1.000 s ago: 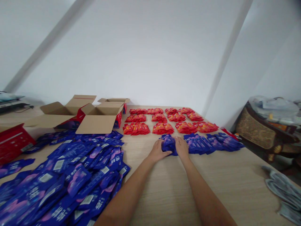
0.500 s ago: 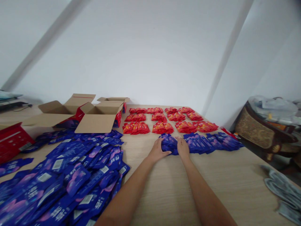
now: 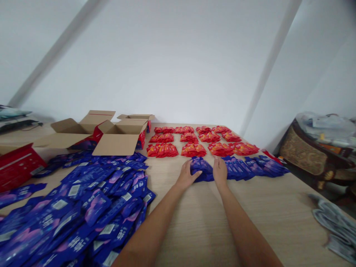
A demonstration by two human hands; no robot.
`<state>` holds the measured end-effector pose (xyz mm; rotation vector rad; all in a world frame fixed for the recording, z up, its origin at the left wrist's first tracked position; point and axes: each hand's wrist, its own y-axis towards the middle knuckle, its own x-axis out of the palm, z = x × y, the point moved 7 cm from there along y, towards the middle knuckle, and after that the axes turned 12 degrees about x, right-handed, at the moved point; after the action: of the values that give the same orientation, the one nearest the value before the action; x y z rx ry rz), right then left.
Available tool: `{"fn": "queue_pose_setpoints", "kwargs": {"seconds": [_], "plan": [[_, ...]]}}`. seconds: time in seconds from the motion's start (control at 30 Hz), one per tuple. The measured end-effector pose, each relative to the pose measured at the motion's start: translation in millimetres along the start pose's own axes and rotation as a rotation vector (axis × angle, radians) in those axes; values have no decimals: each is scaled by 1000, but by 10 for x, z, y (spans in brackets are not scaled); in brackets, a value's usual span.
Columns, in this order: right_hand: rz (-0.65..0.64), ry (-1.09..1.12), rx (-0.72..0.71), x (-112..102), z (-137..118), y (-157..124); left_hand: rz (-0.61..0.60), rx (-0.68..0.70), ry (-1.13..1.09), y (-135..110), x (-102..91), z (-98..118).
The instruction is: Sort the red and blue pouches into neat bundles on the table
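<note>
A short row of overlapping blue sachets (image 3: 202,168) lies on the table between my two hands. My left hand (image 3: 187,176) cups the row's left end, thumb along the near side and fingers curled behind. At the right end stands my right hand (image 3: 220,171), fingers stretched out together and pointing away from me; its palm side is hidden. Further right, more blue sachets (image 3: 250,167) lie fanned in neat rows. On my left spreads a big loose heap of the same blue sachets (image 3: 94,207), some with white barcode labels up.
Behind the blue row, red sachets (image 3: 194,150) lie in several small fanned groups. Open cardboard boxes (image 3: 118,144) stand at the back left, with a red box (image 3: 20,168) at the far left. Grey cloth (image 3: 336,222) lies at the right edge, near an upholstered chair (image 3: 303,152).
My right hand has shifted slightly right, away from the sachets' end. My left hand stays at the left end, its thumb a little higher. The view has moved slightly.
</note>
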<state>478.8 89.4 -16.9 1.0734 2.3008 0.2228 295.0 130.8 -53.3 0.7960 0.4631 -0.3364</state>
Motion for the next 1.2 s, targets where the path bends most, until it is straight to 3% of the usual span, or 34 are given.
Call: {"fn": "queue_pose_setpoints", "kwargs": {"seconds": [0.13,0.23,0.33,0.43,0.57,0.7,0.83,1.03,1.2], "plan": [[85,142,-131,-235,-370,-182,56,-76,126,-76,-169,152],[-6,178,-224,-226,-606,-496,-46,-133,285,-229,-371,321],[-181,168,-299,-53,-715,-945,-201,-183,494,-530,-674,452],[-361,111,-319,205,-700,-1444,-277,-234,707,-935,-1031,522],[-531,-37,-398,513,-755,-2081,-245,-224,838,-1364,-1333,594],[-623,-208,-478,673,-935,-2535,-189,-129,775,-1517,-1419,643],[-628,-282,-498,683,-1051,-2703,-187,-59,660,-1556,-1495,639],[-613,-302,-500,685,-1028,-2689,-166,-22,593,-1587,-1591,620],[-621,-339,-513,720,-1010,-2690,-201,-42,612,-1457,-1599,722]]}}
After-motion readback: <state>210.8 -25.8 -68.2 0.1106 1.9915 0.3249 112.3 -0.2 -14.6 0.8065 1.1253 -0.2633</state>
